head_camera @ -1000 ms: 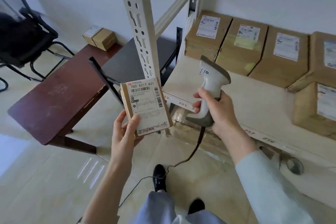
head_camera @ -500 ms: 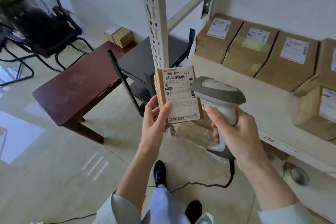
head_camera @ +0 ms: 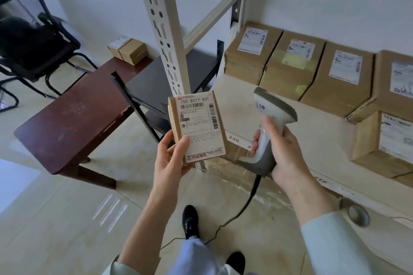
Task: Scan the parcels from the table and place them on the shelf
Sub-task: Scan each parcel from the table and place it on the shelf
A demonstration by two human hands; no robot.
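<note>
At the far left we see an office chair (head_camera: 33, 49) cut off by the frame edge, its seat a dark blur. On the back corner of the brown table (head_camera: 73, 123) sits a small cardboard box (head_camera: 127, 50), its label too small for us to read. Our left hand (head_camera: 171, 158) holds a small parcel (head_camera: 196, 128) upright in front of the shelf post (head_camera: 164, 35), thumb pressed on the label's lower left and fingers curled behind, mostly hidden; the top line reads 700 R217 831, the finer print is illegible. Just right of it, well apart from touching, our right hand (head_camera: 283, 152) wraps round the grip of the barcode scanner (head_camera: 270, 127), whose window faces away from us, with its cable (head_camera: 241, 210) trailing to the floor. Along the shelf (head_camera: 257, 100) a row of labelled parcels (head_camera: 297, 67) stands against the wall, the rightmost ones cut off; numbers on the shelf edge are partly hidden by parcel and scanner.
</note>
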